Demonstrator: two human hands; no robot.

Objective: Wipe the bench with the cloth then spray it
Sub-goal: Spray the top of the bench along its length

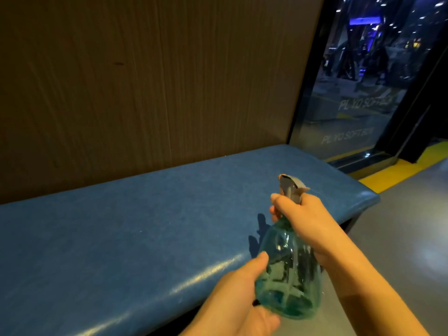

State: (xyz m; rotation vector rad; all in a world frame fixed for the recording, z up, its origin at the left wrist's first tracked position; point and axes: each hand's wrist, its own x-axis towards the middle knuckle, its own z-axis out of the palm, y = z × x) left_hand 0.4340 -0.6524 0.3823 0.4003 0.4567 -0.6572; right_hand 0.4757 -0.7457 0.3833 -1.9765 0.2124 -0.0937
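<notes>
A teal see-through spray bottle (288, 267) with a grey trigger head is held over the front edge of the blue padded bench (135, 229). My right hand (303, 219) is wrapped around the bottle's neck, with fingers at the trigger. Lower down, my left hand (242, 294) cups the bottle's rounded base from the left. The nozzle points away from me toward the far right end of the bench. No cloth is visible in this view.
A brown wood-grain wall panel (145, 81) rises behind the bench. A dark glass partition (358, 88) with faint lettering stands at the right. A yellow floor strip (397, 173) and grey floor (407, 238) lie beyond the bench's right end.
</notes>
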